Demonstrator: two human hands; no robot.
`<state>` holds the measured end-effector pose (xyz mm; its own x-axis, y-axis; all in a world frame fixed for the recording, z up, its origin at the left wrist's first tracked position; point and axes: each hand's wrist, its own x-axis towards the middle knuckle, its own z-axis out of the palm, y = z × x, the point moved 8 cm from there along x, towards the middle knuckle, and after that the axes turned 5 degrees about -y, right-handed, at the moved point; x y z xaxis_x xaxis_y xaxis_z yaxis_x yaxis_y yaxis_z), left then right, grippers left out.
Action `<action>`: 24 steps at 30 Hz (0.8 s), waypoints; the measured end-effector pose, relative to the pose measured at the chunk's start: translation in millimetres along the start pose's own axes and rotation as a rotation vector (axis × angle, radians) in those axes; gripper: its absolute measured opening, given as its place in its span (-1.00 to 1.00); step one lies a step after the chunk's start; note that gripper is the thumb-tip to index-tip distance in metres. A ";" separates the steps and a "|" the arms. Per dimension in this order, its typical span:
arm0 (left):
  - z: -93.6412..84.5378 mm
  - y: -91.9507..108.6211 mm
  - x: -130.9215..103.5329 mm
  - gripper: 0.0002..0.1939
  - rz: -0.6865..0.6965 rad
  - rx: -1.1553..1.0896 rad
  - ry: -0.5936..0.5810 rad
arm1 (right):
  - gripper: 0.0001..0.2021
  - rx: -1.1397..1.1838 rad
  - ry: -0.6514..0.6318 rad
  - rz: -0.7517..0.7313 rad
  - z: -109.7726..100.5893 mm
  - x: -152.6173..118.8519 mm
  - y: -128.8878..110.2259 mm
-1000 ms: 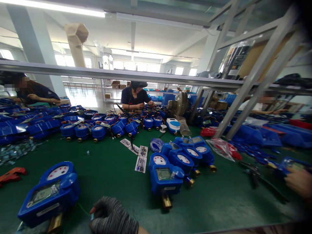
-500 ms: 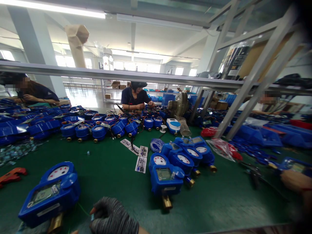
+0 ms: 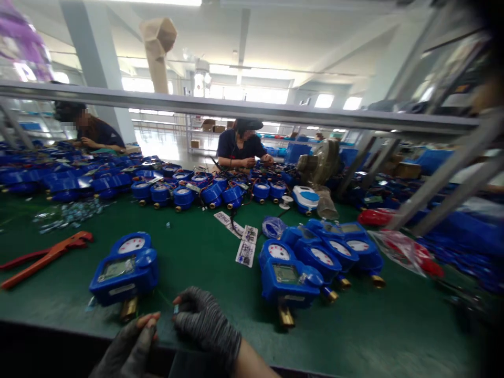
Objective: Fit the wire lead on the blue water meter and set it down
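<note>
My two hands, in grey gloves with bare fingertips, are at the near table edge. My left hand has its fingertips pinched together just below the brass fitting of a blue water meter. My right hand pinches a small part at its fingertips. A thin green wire runs from the meter towards both hands. Right of my hands lies a cluster of several blue water meters with brass ends.
The table has a green mat. An orange pipe wrench lies at the left and label strips at the centre. Rows of blue meters fill the far side, where two people work. A metal rail crosses overhead.
The view has swung left and down. My left hand has come into view beside my right hand. The bare hand at the right edge is out of sight.
</note>
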<state>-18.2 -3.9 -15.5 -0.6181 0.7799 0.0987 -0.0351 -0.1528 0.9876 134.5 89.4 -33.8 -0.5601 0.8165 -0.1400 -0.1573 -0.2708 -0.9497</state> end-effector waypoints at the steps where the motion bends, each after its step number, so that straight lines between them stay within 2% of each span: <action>1: 1.0 3.1 -1.4 -0.61 -0.006 0.013 0.020 | -0.65 -0.004 -0.002 -0.016 0.7 -1.3 -3.1; 6: 15.2 16.1 -4.6 -0.75 0.020 -0.023 0.033 | -0.63 -0.035 -0.048 -0.043 6.2 -3.8 -13.1; 24: 24.4 8.2 -4.3 -0.80 0.011 0.031 0.019 | -0.64 -0.048 -0.060 -0.047 9.0 -6.4 -17.0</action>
<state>3.4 6.3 -4.8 -0.6335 0.7663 0.1074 -0.0038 -0.1420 0.9899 133.4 84.2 -14.2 -0.6012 0.7952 -0.0793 -0.1465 -0.2072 -0.9673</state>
